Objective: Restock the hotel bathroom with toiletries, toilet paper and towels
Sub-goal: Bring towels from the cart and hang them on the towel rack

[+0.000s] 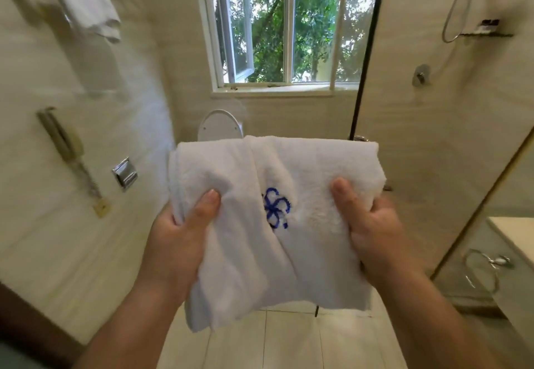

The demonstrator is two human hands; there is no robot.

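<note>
- Now my left grip [179, 241] and right grip [372, 233] each clamp, thumb on top, one side of a folded white towel [254, 259].
- The towel hangs in mid-air in front of the toilet [219, 124], blue emblem [276, 208] facing me.

I see a white towel [303, 166] held up in the air, folded over and a bit bunched. It looks soft and fluffy, with a blue flower-like mark [276, 208] sewn near its middle. My left hand [179, 241] grips its left side and my right hand [375, 233] grips its right side. Its bottom edge hangs loose. A second white towel [86, 1] hangs high on the left, blurry.
</note>
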